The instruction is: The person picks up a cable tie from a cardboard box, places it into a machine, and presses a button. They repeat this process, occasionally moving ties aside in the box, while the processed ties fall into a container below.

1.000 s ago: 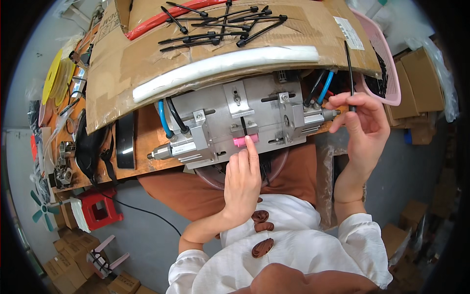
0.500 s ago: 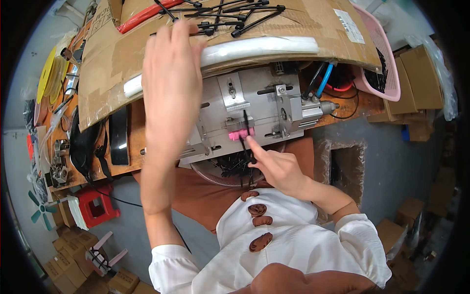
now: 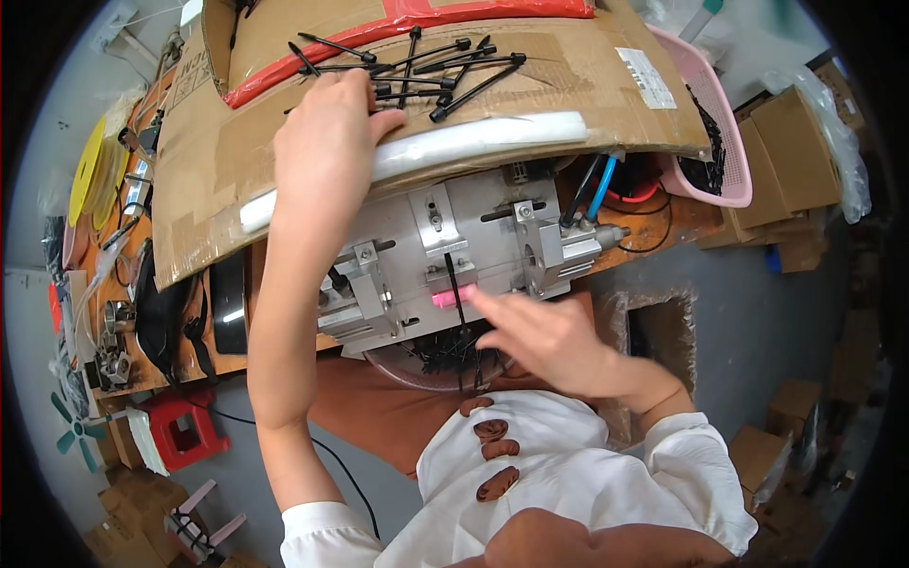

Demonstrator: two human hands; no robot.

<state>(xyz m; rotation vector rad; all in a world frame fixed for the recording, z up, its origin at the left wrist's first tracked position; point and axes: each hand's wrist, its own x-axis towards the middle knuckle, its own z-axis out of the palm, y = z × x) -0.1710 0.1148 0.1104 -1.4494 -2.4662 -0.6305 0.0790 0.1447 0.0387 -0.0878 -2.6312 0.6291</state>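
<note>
My left hand [image 3: 327, 142] reaches over the cardboard [image 3: 227, 142] to a loose pile of thin black headed rods [image 3: 407, 83]. Its thumb stands apart from the bent fingers, whose tips are partly hidden among the rods. My right hand [image 3: 549, 336] is slightly blurred, fingers stretched out and thumb apart. The index fingertip is at the right end of a small pink piece [image 3: 443, 299] on the metal fixture [image 3: 407, 237]. Across the pink piece lies a black rod [image 3: 454, 275], pointing toward me. Below the fixture's front edge, a round clear bowl [image 3: 407, 379] contains black parts.
A white foam strip [image 3: 473, 135] runs along the cardboard's near edge. Metal cylinder blocks [image 3: 554, 251] flank the fixture, with a blue hose [image 3: 601, 189] at right. A pink basket [image 3: 734, 156] of black parts stands far right. A red stool [image 3: 185, 431] is low left.
The view has shifted, so the bench appears lower. My right fingers have spread and moved off the rod's lower part. My left hand has come down closer onto the rod pile.
</note>
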